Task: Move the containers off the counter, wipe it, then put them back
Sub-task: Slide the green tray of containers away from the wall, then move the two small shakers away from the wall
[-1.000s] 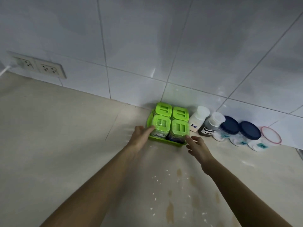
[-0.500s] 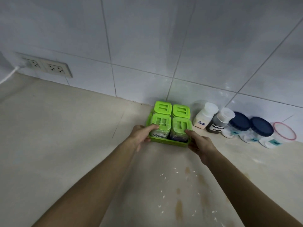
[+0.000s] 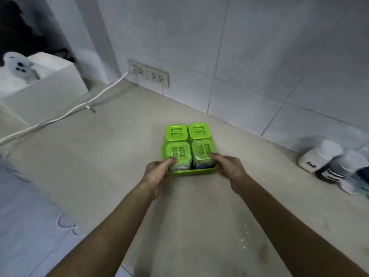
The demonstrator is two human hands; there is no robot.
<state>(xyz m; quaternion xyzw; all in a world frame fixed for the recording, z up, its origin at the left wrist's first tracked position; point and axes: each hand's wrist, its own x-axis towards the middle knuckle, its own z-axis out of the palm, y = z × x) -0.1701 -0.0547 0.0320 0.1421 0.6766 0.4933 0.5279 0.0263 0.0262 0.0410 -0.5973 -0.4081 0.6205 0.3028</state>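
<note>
Both hands (image 3: 157, 173) (image 3: 231, 168) gripping green tray (image 3: 191, 172) — bare counter (image 3: 99, 156) leftward, wall behind

"Salt" on the white bottle (image 3: 317, 156)

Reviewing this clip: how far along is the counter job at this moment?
Early. Nothing looks finished: white crumbs and brown stains are still on the counter, so no wiping yet. In hand: the left hand and right hand grip the green tray of four green-lidded jars. Left: the salt bottle and the dark jar beside it remain by the wall, then wiping and returning everything.
</note>
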